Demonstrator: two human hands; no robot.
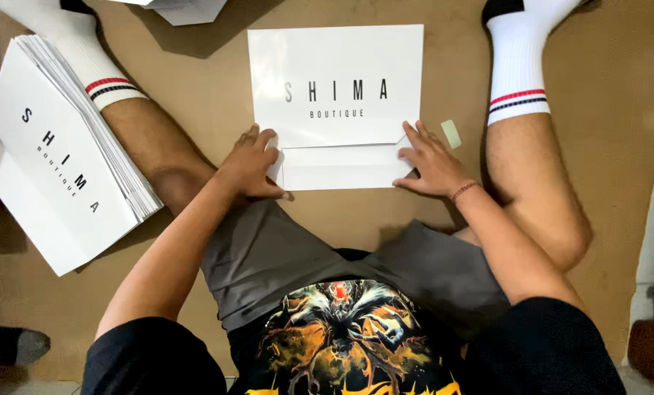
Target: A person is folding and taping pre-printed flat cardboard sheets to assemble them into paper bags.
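Note:
A flat white paper bag [334, 80] with black print lies on the brown floor between my legs. Its near end is folded over into a flap [338, 167]. My left hand [250, 164] presses down on the flap's left edge, fingers spread. On the flap's right edge rests my right hand [429, 162], also pressing flat. A red cord bracelet circles my right wrist. Neither hand grips anything.
A thick stack of the same white printed bags [63, 157] lies at the left beside my left leg. A small pale strip [451, 134] lies on the floor by my right hand. More white paper [184, 9] shows at the top edge. My legs in white socks flank the bag.

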